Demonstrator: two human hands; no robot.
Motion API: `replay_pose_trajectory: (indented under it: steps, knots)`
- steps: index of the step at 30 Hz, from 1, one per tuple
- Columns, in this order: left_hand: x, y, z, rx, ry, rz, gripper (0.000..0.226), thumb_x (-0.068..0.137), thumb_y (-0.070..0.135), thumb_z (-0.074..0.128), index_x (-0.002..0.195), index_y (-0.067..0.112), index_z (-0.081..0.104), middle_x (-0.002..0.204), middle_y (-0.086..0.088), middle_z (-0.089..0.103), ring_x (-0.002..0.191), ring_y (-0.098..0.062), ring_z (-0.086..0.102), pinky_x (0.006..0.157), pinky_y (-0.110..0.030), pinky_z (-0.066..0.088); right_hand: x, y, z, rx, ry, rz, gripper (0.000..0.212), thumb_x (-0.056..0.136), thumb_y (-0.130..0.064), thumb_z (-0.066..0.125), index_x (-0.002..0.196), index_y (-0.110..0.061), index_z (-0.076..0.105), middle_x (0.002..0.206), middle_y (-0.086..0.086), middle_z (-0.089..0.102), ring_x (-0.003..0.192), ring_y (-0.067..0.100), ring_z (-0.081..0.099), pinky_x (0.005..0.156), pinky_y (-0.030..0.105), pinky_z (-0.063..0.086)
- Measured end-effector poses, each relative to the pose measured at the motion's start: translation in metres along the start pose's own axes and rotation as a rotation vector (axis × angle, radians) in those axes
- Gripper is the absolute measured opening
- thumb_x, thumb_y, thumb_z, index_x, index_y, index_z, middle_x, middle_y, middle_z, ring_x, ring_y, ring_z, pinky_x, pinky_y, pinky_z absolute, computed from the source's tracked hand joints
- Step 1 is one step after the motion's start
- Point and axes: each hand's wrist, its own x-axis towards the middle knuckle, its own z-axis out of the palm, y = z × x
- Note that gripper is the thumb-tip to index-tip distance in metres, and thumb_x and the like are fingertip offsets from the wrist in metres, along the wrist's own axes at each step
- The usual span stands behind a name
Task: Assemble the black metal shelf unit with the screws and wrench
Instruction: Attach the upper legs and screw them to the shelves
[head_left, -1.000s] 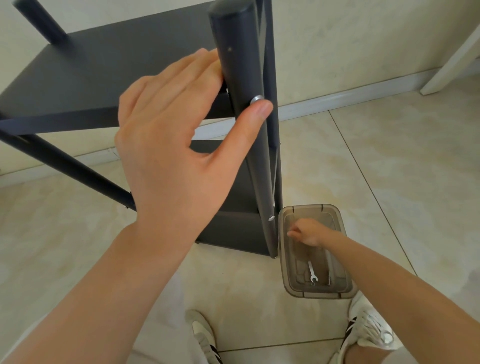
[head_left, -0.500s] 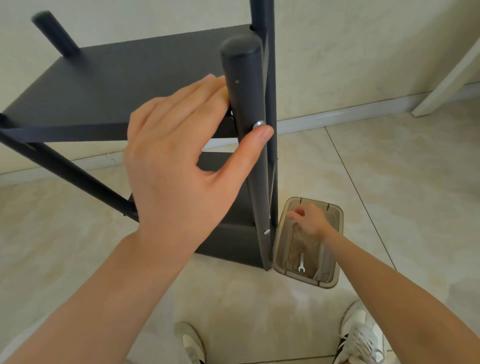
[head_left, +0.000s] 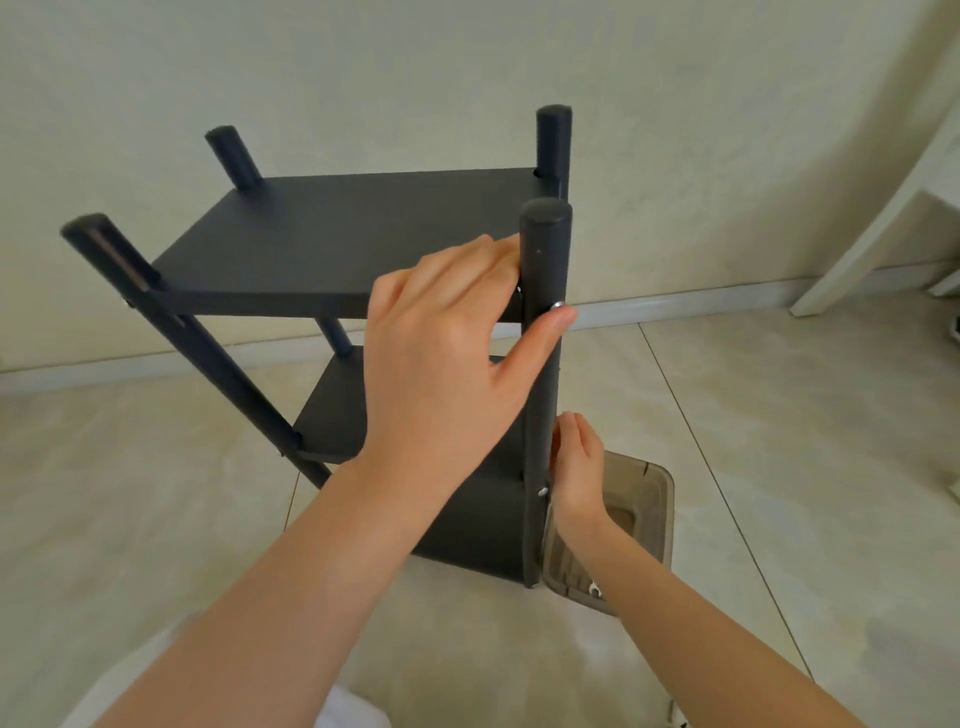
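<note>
The black metal shelf unit (head_left: 337, 234) stands upright on the tiled floor, with four round posts and three shelves. My left hand (head_left: 441, 374) is at its near right post (head_left: 545, 244). The fingers lie straight along the top shelf's edge, and the thumb tip presses the post just under a silver screw head (head_left: 557, 305). My right hand (head_left: 579, 478) is lower, against the right side of the same post, fingers pointing up. Its palm side is hidden. A second screw (head_left: 542, 491) sits in the post beside it. A small wrench (head_left: 594, 588) lies in the box below.
A translucent brown plastic box (head_left: 654, 499) sits on the floor against the shelf's near right foot, partly under my right forearm. A wall with a white baseboard (head_left: 701, 301) runs behind. A white frame (head_left: 857, 249) leans at the far right.
My right hand has come up out of the box to the post. The view has pulled back and up, so the whole top shelf shows. My left hand stays at the upper screw.
</note>
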Motion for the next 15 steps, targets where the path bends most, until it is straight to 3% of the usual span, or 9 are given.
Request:
replay_pose_trajectory:
  steps: [4,15]
  knots:
    - [0.000,0.000,0.003,0.020,0.019,-0.014,0.044,0.097,0.050,0.057,0.112,0.014,0.075,0.115,0.001,0.074,0.117,-0.019,0.065,0.097,-0.033,0.041,-0.015,-0.004,0.005,-0.040,0.035,-0.036,0.034,0.106,-0.025,0.031,0.088,-0.004,0.051,0.083,0.018,0.050,0.075,0.020,0.048,0.069,0.028,0.041]
    - [0.015,-0.051,-0.030,0.001,-0.087,-0.123,0.039,0.097,0.051,0.059,0.117,0.020,0.072,0.115,0.009,0.072,0.117,-0.010,0.062,0.101,-0.030,0.038,-0.024,-0.032,0.052,-0.197,-0.015,-0.163,0.036,0.108,-0.029,0.028,0.087,-0.009,0.048,0.082,0.012,0.049,0.076,0.022,0.047,0.073,0.036,0.041]
